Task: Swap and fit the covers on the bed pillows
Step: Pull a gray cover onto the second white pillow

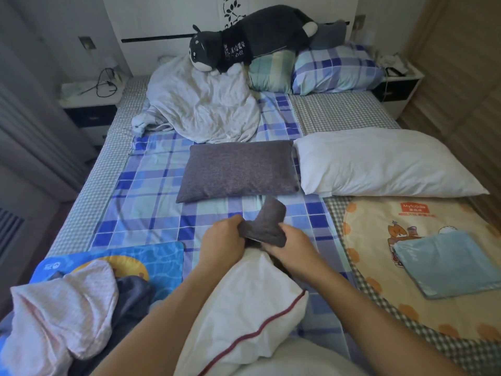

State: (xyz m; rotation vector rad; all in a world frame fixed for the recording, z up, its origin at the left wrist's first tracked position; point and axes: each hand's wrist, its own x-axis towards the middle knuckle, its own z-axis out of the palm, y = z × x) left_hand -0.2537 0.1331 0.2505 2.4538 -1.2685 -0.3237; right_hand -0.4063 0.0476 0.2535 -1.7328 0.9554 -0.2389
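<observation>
Both gripping bunched grey cover: left hand, right hand, at white pillow end (opening unseen). Risk: snagging, bunching if pulled unevenly.

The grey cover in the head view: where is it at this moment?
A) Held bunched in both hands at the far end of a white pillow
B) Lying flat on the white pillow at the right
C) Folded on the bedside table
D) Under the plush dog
A: the left hand and the right hand each grip the bunched grey cover at the far end of the white pillow with red piping.
</observation>
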